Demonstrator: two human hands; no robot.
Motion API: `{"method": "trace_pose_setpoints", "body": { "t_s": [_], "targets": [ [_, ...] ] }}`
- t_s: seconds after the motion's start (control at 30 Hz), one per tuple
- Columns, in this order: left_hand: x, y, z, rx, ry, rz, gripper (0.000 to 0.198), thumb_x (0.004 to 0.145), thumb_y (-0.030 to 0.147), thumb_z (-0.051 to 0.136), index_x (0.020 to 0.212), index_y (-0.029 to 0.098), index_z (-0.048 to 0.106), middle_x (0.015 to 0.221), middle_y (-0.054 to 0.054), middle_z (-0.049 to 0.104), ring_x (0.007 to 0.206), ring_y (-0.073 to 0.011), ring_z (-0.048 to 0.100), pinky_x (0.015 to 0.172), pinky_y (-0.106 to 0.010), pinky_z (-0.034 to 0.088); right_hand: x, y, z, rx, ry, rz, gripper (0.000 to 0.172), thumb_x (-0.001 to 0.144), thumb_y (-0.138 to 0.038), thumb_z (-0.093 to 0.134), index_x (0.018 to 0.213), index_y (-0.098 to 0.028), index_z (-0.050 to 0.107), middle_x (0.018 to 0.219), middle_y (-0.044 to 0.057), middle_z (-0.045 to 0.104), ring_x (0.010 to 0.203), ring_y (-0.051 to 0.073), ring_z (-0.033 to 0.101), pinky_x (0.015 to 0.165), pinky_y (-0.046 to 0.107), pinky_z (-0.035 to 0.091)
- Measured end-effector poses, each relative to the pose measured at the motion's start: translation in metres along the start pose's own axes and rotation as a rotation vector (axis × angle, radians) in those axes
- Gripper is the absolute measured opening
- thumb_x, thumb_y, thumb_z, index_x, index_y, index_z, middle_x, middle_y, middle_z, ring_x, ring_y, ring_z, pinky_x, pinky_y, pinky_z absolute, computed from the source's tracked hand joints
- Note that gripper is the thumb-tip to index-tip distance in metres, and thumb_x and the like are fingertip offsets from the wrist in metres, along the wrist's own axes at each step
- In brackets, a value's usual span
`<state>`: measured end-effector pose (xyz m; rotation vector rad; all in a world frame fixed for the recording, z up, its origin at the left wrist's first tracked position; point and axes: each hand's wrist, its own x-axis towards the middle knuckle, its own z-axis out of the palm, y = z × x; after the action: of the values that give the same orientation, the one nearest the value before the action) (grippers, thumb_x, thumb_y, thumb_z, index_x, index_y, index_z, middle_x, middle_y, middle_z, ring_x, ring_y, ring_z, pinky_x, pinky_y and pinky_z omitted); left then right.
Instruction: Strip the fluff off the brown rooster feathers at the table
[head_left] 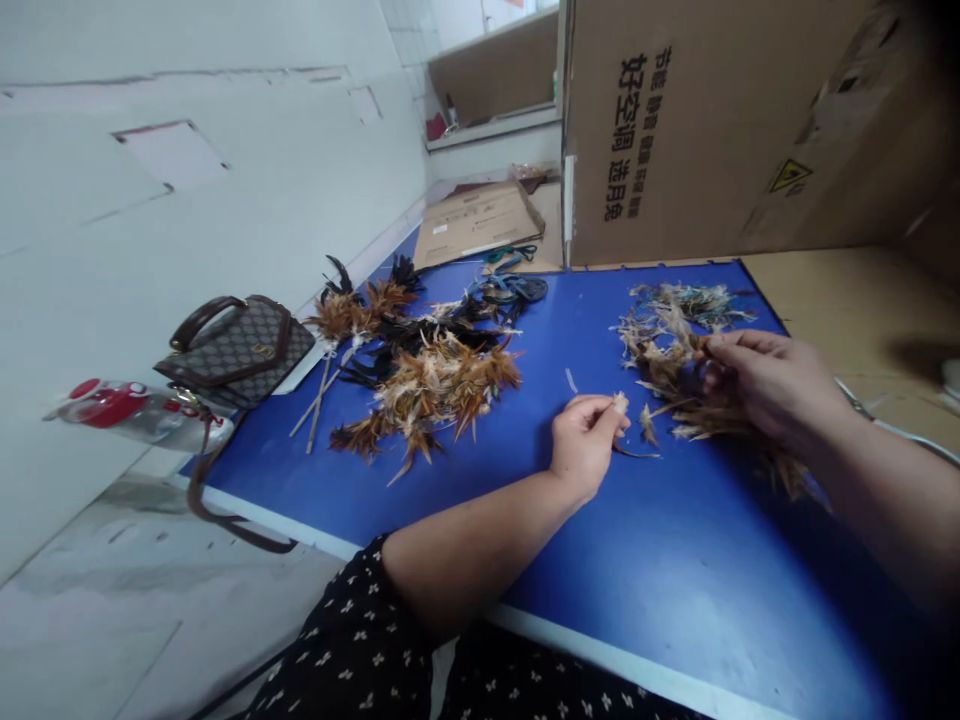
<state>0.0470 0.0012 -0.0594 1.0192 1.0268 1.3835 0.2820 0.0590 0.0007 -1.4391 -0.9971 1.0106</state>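
Note:
My left hand (589, 440) is closed in a pinch over the middle of the blue table, with a small pale feather tuft (619, 402) between thumb and fingers. Farther right, my right hand (757, 375) pinches a brownish feather (694, 343) at the edge of a loose heap of feathers (675, 365). Brown, cream and bluish plumes make up that heap, and part of it lies hidden behind the right hand. One small loose feather (648, 424) rests on the table between the hands. Left of them spreads a larger pile of orange-brown feathers (435, 385), with black feathers (390, 340) behind it.
A patterned handbag (255, 350) and a red-capped bottle (150, 412) are at the table's left edge. Thin sticks (319, 400) lie beside the feathers. Flat cardboard (480, 222) is at the back, and a tall cardboard panel (705, 150) walls off the back right.

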Motion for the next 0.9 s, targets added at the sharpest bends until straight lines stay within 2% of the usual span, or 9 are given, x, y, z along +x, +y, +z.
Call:
{"method": "trace_pose_setpoints", "body": {
  "t_s": [0.1,0.17,0.27,0.4,0.5,0.6,0.73,0.83,0.9],
  "targets": [
    [-0.001,-0.002,0.0,0.009,-0.024,0.026,0.044,0.089,0.059,0.09,0.084,0.016,0.082,0.099,-0.005,0.072,0.069,-0.0094,0.064,0.07,-0.027,0.054,0.052,-0.021,0.007,-0.067,0.085,0.03,0.029,0.1,-0.041,0.084,0.091,-0.017,0.07,0.086,0.003,0.076,0.057,0.012,0.06,0.06,0.031,0.057],
    [0.0,-0.002,-0.001,0.006,-0.034,0.042,0.046,0.089,0.06,0.091,0.087,0.015,0.083,0.1,-0.005,0.072,0.068,-0.0088,0.064,0.069,-0.027,0.055,0.081,-0.034,0.012,-0.126,0.109,0.064,0.026,0.108,-0.041,0.077,0.107,-0.015,0.073,0.095,0.002,0.076,0.073,0.013,0.07,0.07,0.03,0.063],
    [0.001,-0.001,-0.001,0.005,-0.024,0.046,0.047,0.089,0.062,0.09,0.087,0.015,0.083,0.098,-0.004,0.072,0.068,-0.0086,0.065,0.069,-0.026,0.056,0.101,-0.047,0.014,-0.255,0.224,0.053,0.028,0.106,-0.037,0.08,0.123,-0.015,0.074,0.1,0.003,0.075,0.078,0.014,0.068,0.073,0.031,0.061],
    [0.003,0.001,-0.001,0.007,-0.006,0.038,0.048,0.088,0.062,0.09,0.085,0.015,0.083,0.098,-0.005,0.072,0.068,-0.0086,0.064,0.067,-0.025,0.056,0.08,-0.056,0.0,-0.421,0.342,-0.06,0.039,0.093,-0.03,0.086,0.129,-0.014,0.081,0.094,0.01,0.076,0.069,0.016,0.055,0.067,0.036,0.047],
    [0.002,0.004,-0.001,0.017,-0.023,0.07,0.047,0.09,0.062,0.089,0.085,0.016,0.083,0.1,-0.006,0.072,0.067,-0.0088,0.065,0.067,-0.026,0.057,0.048,-0.056,-0.017,-0.489,0.38,-0.156,0.033,0.093,-0.028,0.08,0.123,-0.016,0.085,0.097,0.013,0.078,0.07,0.017,0.055,0.067,0.037,0.044],
    [-0.002,0.007,0.0,0.039,-0.062,0.135,0.046,0.094,0.061,0.087,0.087,0.016,0.083,0.103,-0.007,0.073,0.069,-0.0097,0.066,0.068,-0.028,0.059,0.021,-0.051,-0.035,-0.609,0.368,-0.231,0.025,0.094,-0.035,0.077,0.112,-0.019,0.086,0.086,0.009,0.075,0.067,0.017,0.054,0.066,0.036,0.043],
    [-0.009,0.008,0.002,0.033,-0.122,0.224,0.04,0.098,0.055,0.084,0.089,0.017,0.081,0.105,-0.008,0.073,0.072,-0.0114,0.072,0.068,-0.028,0.061,-0.006,-0.037,-0.054,-0.754,0.343,-0.211,0.025,0.096,-0.046,0.075,0.099,-0.022,0.083,0.071,0.005,0.068,0.06,0.017,0.053,0.063,0.036,0.041],
    [-0.015,0.011,0.004,0.028,-0.166,0.254,0.037,0.1,0.052,0.082,0.09,0.016,0.08,0.108,-0.009,0.073,0.073,-0.012,0.075,0.067,-0.029,0.062,-0.012,-0.033,-0.06,-0.768,0.315,-0.192,0.034,0.098,-0.053,0.073,0.099,-0.021,0.084,0.063,0.003,0.063,0.056,0.017,0.051,0.059,0.035,0.039],
    [-0.019,0.014,0.006,0.027,-0.2,0.241,0.039,0.102,0.052,0.08,0.089,0.016,0.079,0.111,-0.01,0.073,0.072,-0.0115,0.075,0.067,-0.029,0.063,-0.003,-0.035,-0.057,-0.818,0.265,-0.193,0.037,0.099,-0.054,0.073,0.105,-0.02,0.086,0.059,0.001,0.059,0.054,0.017,0.05,0.059,0.035,0.039]
  ]
}}
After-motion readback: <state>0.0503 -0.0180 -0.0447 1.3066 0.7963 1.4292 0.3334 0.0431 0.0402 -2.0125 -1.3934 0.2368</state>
